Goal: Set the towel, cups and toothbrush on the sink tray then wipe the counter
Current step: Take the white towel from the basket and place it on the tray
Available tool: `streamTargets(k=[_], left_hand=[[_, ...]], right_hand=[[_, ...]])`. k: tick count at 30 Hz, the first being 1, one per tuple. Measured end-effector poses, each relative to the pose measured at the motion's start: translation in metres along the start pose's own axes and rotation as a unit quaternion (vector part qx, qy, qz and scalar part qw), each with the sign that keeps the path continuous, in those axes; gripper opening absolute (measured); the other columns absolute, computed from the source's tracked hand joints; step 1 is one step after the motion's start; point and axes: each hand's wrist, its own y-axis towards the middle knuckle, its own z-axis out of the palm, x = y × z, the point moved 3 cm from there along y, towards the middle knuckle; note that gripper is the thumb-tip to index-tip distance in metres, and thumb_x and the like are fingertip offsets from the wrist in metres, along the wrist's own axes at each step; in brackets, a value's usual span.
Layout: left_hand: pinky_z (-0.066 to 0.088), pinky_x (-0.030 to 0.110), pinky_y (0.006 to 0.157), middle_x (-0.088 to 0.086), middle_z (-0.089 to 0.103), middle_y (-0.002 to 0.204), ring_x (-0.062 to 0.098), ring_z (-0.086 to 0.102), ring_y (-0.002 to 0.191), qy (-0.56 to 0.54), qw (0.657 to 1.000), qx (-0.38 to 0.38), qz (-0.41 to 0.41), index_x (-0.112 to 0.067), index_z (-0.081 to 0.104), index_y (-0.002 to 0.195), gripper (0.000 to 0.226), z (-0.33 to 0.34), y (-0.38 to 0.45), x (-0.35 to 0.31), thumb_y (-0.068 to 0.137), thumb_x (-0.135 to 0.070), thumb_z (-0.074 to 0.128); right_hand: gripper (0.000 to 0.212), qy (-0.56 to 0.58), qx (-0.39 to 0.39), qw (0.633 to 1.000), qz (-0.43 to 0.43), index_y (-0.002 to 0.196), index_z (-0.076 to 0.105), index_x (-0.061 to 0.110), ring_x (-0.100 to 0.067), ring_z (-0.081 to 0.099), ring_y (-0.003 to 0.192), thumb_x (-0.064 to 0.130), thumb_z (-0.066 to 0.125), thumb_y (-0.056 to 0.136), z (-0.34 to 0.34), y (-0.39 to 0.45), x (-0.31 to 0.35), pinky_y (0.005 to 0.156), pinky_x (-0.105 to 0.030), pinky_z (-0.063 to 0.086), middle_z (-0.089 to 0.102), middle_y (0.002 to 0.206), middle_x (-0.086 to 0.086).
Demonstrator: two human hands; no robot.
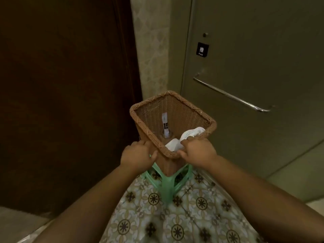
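A brown wicker basket stands on a green plastic stool in the middle of the view. Inside it I see a wrapped toothbrush standing upright in a clear cup, and folded white towels against the near right wall. My left hand grips the basket's near left side. My right hand holds the near right rim, fingers curled over the edge beside the towels.
A dark wooden door fills the left. On the right is a grey-green push door with a metal bar handle. The floor has patterned tiles.
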Motion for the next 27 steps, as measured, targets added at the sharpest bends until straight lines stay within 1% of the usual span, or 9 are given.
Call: streamTargets(k=[3, 7, 12, 17, 20, 22, 23, 25, 27], left_hand=[[0.044, 0.043, 0.091, 0.007, 0.055, 0.134, 0.028, 0.050, 0.118, -0.019, 0.999, 0.025, -0.010, -0.023, 0.046, 0.137, 0.056, 0.019, 0.029, 0.007, 0.095, -0.058, 0.033], [0.041, 0.042, 0.092, 0.007, 0.052, 0.138, 0.029, 0.047, 0.122, -0.030, 0.999, 0.036, -0.015, -0.021, 0.046, 0.137, 0.053, 0.036, 0.060, 0.005, 0.096, -0.052, 0.036], [0.041, 0.040, 0.097, 0.005, 0.049, 0.142, 0.027, 0.044, 0.126, -0.083, 0.995, 0.024, -0.055, -0.021, 0.049, 0.137, 0.051, 0.061, 0.090, -0.001, 0.095, -0.048, 0.040], [0.043, 0.044, 0.100, 0.012, 0.038, 0.151, 0.032, 0.040, 0.132, -0.120, 0.978, -0.008, -0.172, -0.017, 0.043, 0.141, 0.057, 0.082, 0.105, -0.016, 0.092, -0.046, 0.043], [0.037, 0.044, 0.107, 0.014, 0.028, 0.158, 0.033, 0.033, 0.138, -0.156, 0.952, -0.018, -0.261, -0.014, 0.028, 0.150, 0.070, 0.090, 0.110, -0.036, 0.091, -0.047, 0.045], [0.037, 0.041, 0.107, 0.012, 0.018, 0.162, 0.030, 0.031, 0.139, -0.181, 0.928, -0.015, -0.325, -0.015, 0.015, 0.154, 0.078, 0.095, 0.111, -0.052, 0.090, -0.047, 0.046], [0.038, 0.039, 0.107, 0.011, 0.013, 0.163, 0.028, 0.031, 0.139, -0.189, 0.916, -0.016, -0.353, -0.015, 0.010, 0.155, 0.081, 0.096, 0.112, -0.060, 0.091, -0.047, 0.047], [0.041, 0.036, 0.103, 0.009, 0.004, 0.165, 0.026, 0.035, 0.137, -0.204, 0.895, -0.012, -0.396, -0.015, -0.001, 0.156, 0.086, 0.099, 0.115, -0.071, 0.092, -0.046, 0.047], [0.045, 0.034, 0.095, 0.008, -0.001, 0.165, 0.026, 0.043, 0.132, -0.214, 0.877, -0.012, -0.431, -0.015, -0.008, 0.155, 0.087, 0.104, 0.118, -0.077, 0.094, -0.044, 0.046]], right_hand=[[0.045, 0.042, 0.032, 0.998, -0.017, 0.122, 0.059, 0.018, -0.030, 0.058, 0.106, 0.049, 0.045, 0.092, 0.013, 0.034, -0.013, 0.081, -0.040, 0.046, 0.062, 0.117, -0.009], [0.045, 0.067, 0.073, 0.994, -0.043, 0.127, 0.060, 0.019, -0.026, 0.057, 0.109, 0.046, 0.046, 0.093, 0.021, 0.081, -0.034, 0.087, -0.039, 0.048, 0.061, 0.124, -0.008], [0.038, 0.067, 0.106, 0.985, -0.118, 0.121, 0.062, 0.018, -0.026, 0.061, 0.099, 0.043, 0.048, 0.097, 0.036, 0.148, -0.058, 0.069, -0.029, 0.037, 0.065, 0.114, -0.009], [0.030, 0.083, 0.170, 0.957, -0.221, 0.115, 0.066, 0.016, -0.026, 0.062, 0.098, 0.032, 0.048, 0.098, 0.063, 0.236, -0.067, 0.079, -0.035, 0.048, 0.066, 0.114, -0.010], [0.027, 0.069, 0.218, 0.929, -0.291, 0.106, 0.068, 0.011, -0.025, 0.063, 0.093, 0.026, 0.046, 0.101, 0.095, 0.282, -0.065, 0.066, -0.025, 0.035, 0.068, 0.109, -0.010], [0.025, 0.041, 0.257, 0.912, -0.316, 0.089, 0.064, 0.014, -0.021, 0.060, 0.083, 0.026, 0.046, 0.101, 0.118, 0.299, -0.065, 0.062, -0.023, 0.030, 0.068, 0.101, -0.009], [0.024, 0.042, 0.270, 0.907, -0.321, 0.082, 0.061, 0.017, -0.020, 0.058, 0.078, 0.026, 0.047, 0.100, 0.130, 0.306, -0.065, 0.065, -0.024, 0.035, 0.068, 0.098, -0.009], [0.024, 0.047, 0.294, 0.897, -0.326, 0.083, 0.062, 0.015, -0.020, 0.056, 0.077, 0.025, 0.047, 0.098, 0.156, 0.319, -0.065, 0.074, -0.032, 0.045, 0.068, 0.096, -0.011], [0.026, 0.030, 0.304, 0.891, -0.336, 0.084, 0.064, 0.013, -0.018, 0.054, 0.075, 0.027, 0.048, 0.097, 0.182, 0.327, -0.065, 0.069, -0.029, 0.040, 0.069, 0.095, -0.010]])
